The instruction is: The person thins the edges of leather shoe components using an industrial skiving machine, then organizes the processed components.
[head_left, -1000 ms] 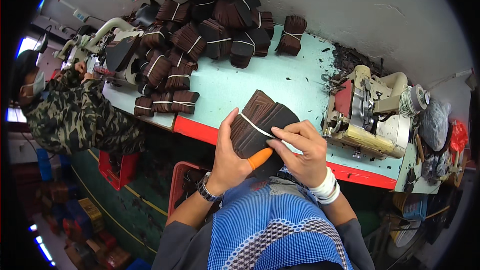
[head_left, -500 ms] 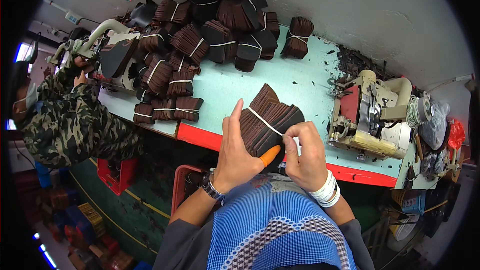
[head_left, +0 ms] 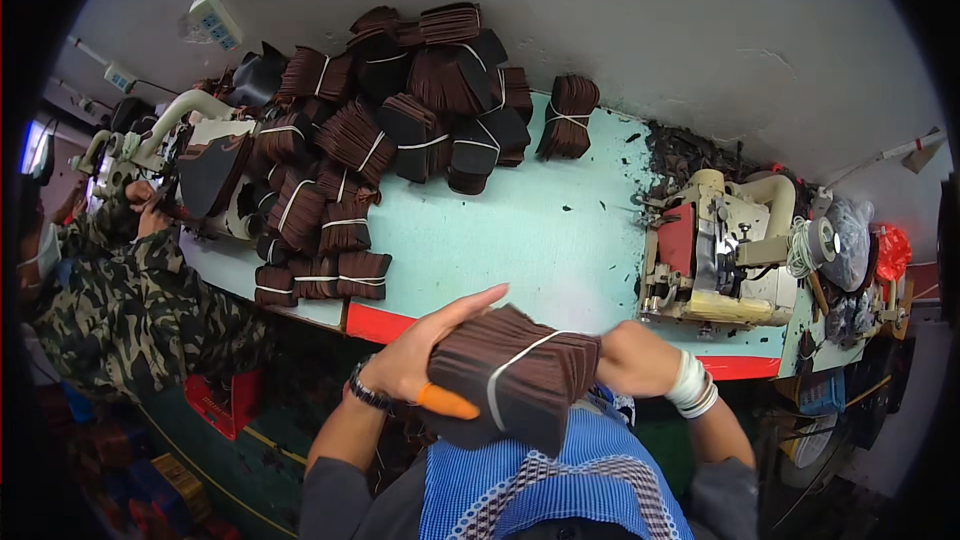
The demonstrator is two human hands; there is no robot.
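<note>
A thick bundle of dark brown and black leather-like pieces (head_left: 520, 365) is held over the front edge of the bench, close to my apron. A white band (head_left: 497, 387) runs across it in a bent line. My left hand (head_left: 425, 360) grips the bundle's left side, an orange finger cot on one finger lying across the near face. At the right end, my right hand (head_left: 640, 358) is curled against the bundle; its fingertips are hidden behind the pieces. Several white bands (head_left: 692, 385) circle my right wrist.
Similar banded bundles (head_left: 410, 130) are heaped on the pale green bench (head_left: 470, 260), back left. A cream machine (head_left: 725, 250) with a thread spool stands at right. On the left, a person in camouflage sleeves (head_left: 170, 310) works at another machine (head_left: 215, 160). A red crate (head_left: 222, 402) sits below.
The bundle has come nearer to my body and turned, with its black face now toward me. My right hand has moved from the band at the front to the bundle's right end.
</note>
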